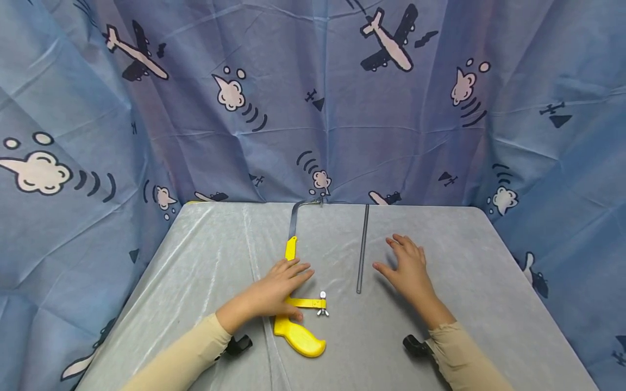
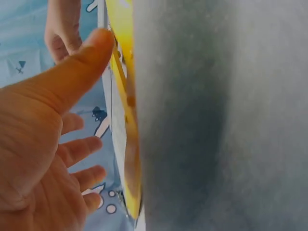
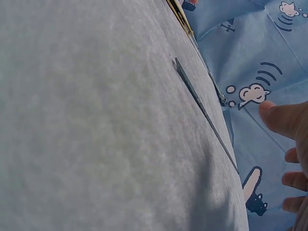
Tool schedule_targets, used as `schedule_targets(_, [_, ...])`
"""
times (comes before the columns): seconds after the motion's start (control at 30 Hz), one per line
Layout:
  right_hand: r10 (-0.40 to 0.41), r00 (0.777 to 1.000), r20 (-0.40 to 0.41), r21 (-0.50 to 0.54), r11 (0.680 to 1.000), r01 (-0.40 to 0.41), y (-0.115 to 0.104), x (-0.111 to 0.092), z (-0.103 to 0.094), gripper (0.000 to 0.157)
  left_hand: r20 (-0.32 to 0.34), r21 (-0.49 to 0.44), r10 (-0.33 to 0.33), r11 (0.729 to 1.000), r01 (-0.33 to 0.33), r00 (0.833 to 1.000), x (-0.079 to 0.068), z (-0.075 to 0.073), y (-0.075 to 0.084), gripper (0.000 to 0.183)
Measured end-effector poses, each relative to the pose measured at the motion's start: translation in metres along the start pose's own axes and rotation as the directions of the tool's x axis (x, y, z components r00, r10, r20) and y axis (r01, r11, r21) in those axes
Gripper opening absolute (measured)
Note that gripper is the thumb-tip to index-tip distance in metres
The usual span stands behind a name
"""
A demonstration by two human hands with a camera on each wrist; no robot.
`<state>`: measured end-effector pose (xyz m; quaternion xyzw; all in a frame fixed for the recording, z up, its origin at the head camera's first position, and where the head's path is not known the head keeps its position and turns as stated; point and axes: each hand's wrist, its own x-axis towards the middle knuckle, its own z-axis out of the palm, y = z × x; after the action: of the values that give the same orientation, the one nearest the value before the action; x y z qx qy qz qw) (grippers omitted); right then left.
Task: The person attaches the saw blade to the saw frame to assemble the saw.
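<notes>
A hacksaw frame (image 1: 299, 339) with a yellow handle and a curved grey metal bow lies lengthwise on the table. My left hand (image 1: 279, 288) is over its middle, fingers spread and thumb near the yellow arm that carries a wing nut (image 1: 322, 313). Part of the frame is hidden under that hand. In the left wrist view the thumb (image 2: 91, 53) overlaps the yellow frame (image 2: 131, 110). To the right lies a thin dark grey hacksaw blade (image 1: 362, 250), apart from the frame. Beside it my right hand (image 1: 409, 269) hovers with loosely spread fingers, holding nothing.
A pale grey cloth covers the table (image 1: 464, 244). Behind and around it hangs a blue curtain (image 1: 274, 146) printed with planes and clouds. Black wrist-camera pieces (image 1: 415, 345) stick out below both sleeves.
</notes>
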<state>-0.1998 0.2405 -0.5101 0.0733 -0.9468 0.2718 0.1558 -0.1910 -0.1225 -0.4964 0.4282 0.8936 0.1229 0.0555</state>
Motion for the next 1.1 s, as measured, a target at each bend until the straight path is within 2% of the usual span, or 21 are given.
schedule_targets(0.17, [0.001, 1.0, 0.008, 0.021, 1.0, -0.001, 0.003, 0.002, 0.002, 0.073, -0.004, -0.035, 0.009, 0.999, -0.009, 1.0, 0.004, 0.001, 0.005, 0.088])
schedule_targets(0.43, [0.01, 1.0, 0.019, 0.048, 0.999, -0.011, 0.004, 0.006, 0.008, 0.07, 0.047, -0.042, -0.027, 0.999, 0.029, 0.999, 0.008, 0.002, 0.011, 0.071])
schedule_targets(0.63, [0.028, 0.999, 0.029, 0.068, 0.997, -0.03, 0.001, 0.01, 0.012, 0.069, 0.039, -0.051, -0.008, 0.999, 0.01, 0.999, 0.01, 0.002, 0.011, 0.064])
schedule_targets(0.87, [0.061, 0.997, 0.046, 0.056, 0.996, -0.063, 0.001, 0.014, 0.018, 0.066, 0.077, -0.074, -0.002, 0.997, 0.008, 0.997, 0.014, 0.003, 0.014, 0.056])
schedule_targets(1.1, [0.067, 0.997, 0.038, 0.04, 0.997, -0.068, -0.001, 0.019, 0.024, 0.065, 0.087, -0.062, 0.019, 0.998, -0.013, 0.996, 0.017, 0.003, 0.017, 0.05])
